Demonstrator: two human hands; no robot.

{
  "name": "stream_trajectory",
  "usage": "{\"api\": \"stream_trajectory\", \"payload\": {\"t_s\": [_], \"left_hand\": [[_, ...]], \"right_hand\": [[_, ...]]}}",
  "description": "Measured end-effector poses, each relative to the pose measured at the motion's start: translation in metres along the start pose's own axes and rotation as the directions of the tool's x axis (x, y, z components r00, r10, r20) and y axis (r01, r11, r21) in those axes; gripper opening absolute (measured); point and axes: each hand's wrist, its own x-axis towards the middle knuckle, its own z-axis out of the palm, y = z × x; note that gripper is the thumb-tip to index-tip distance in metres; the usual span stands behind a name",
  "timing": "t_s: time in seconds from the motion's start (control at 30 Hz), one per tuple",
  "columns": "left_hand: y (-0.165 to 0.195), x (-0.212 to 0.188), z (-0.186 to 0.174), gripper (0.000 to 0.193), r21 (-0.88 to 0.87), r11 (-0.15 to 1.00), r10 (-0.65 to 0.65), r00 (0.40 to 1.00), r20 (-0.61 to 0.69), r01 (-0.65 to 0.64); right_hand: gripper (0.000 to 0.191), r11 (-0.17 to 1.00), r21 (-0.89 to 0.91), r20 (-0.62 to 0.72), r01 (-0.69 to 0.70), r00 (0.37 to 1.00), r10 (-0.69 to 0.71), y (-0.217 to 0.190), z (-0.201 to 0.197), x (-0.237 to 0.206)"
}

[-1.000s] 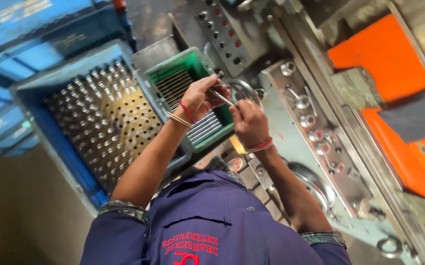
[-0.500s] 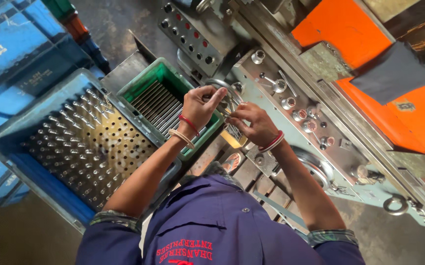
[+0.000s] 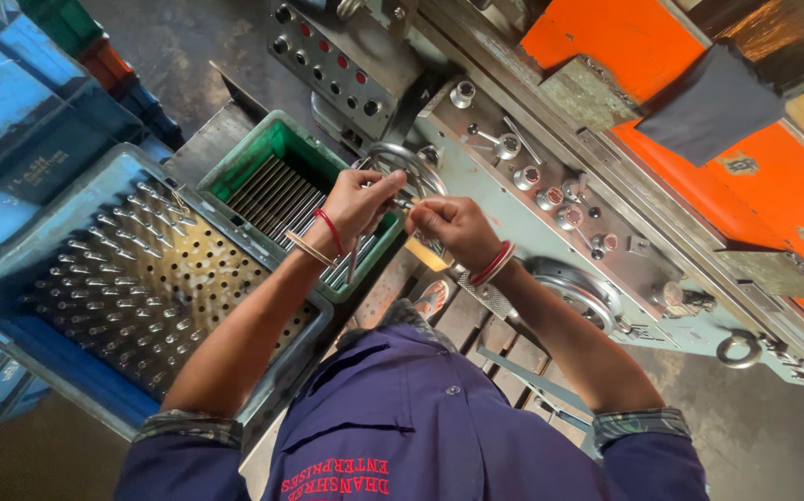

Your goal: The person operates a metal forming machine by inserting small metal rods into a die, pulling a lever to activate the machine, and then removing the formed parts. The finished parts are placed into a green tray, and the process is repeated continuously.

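Over the green crate [image 3: 263, 153] of thin metal rods [image 3: 276, 199], close by the grey machine [image 3: 550, 176]: left hand [image 3: 357, 202], fingers bent, pinched shut on a small thin metal piece [image 3: 404, 199]; right hand [image 3: 453, 225], also curled, gripping the same little piece from the other side; both hands nearly touching, just below the round silver handwheel [image 3: 402, 165]; beside the green crate, a blue crate [image 3: 21, 278] holding a holed tray [image 3: 156, 297] full of upright pins; orange panels [image 3: 597, 37] behind the machine.

Bright even daylight, warm glare upper right; soft edges, wide-angle distortion, dim corners
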Motion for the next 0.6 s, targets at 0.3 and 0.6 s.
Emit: {"api": "stream_trajectory", "payload": {"t_s": [0.3,0.6], "left_hand": [[0.01,0.002,0.018,0.027,-0.028,0.812,0.578,0.809,-0.106,-0.583],[-0.089,0.05,-0.093,0.022,-0.763,0.646,-0.232,0.955,-0.184,0.01]], "right_hand": [[0.042,0.582,0.811,-0.045,-0.066,0.984,0.174,-0.001,0.047,-0.005],[0.051,0.968,-0.148,-0.565,-0.204,0.821,0.087,0.103,0.001,-0.076]]}}
